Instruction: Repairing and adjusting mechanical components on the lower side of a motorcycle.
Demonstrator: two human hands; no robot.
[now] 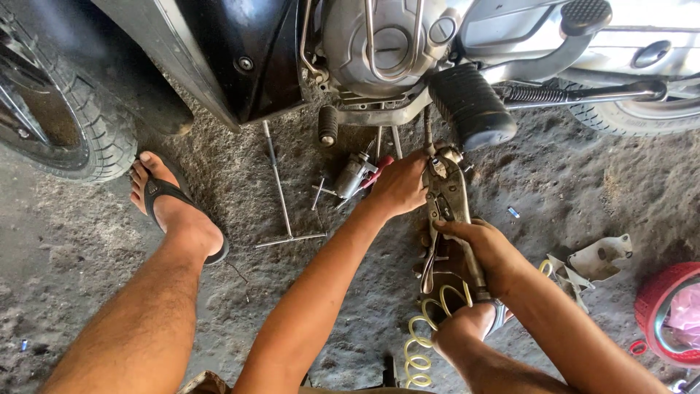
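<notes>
Right: locking pliers [446, 201] sit dead centre, nose at 12 o'clock, apparently biting a small part just under the motorcycle engine [386, 44], beside the ribbed black footpeg [472, 106]. Exactly what the nose grips I can't tell; the left hand covers it.

Left hand [399, 186]: fingers curled together around the plier head and the part there. Right hand [487, 252]: fingers clamped on the plier handles at 5 o'clock.

Risks as I read them:
- If the bite is shallow, the pliers slip off under load. Left fingers are right at the nose, so they get pinched or skinned.
- A sudden release sends the right hand toward the footpeg or the spring [536, 95] at 1 o'clock.
- Bare foot in a sandal [175, 208] at 9 o'clock is exposed, and the T-handle wrench [281, 186] lies just beside it on the dirt floor [87, 292].
- Yellow coiled hose [423, 332] at 6 o'clock loops by the other foot, so snag hazard.
- The small loose parts [357, 174] at 11 o'clock could easily get lost in the grit.
</notes>
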